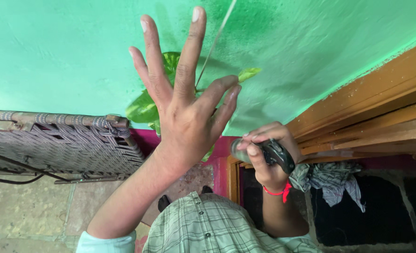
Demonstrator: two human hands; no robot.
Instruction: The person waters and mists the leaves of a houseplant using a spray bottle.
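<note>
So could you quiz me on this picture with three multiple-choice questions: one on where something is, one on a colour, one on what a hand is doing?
1. Where is the leafy plant?
A. Behind the raised left hand, against the wall
B. On the floor by the cloth
C. On the woven cot

2. What colour is the thread on the right wrist?
A. Blue
B. Red
C. White

3. How is the left hand held?
A. Closed in a fist
B. Gripping the cot frame
C. Open, fingers spread, holding nothing

Answers: 1 A, green leaves show around the hand in front of the green wall. 2 B, the thread is red. 3 C, its fingers fan apart with nothing in its grip, while the right hand is closed around a dark object.
</note>
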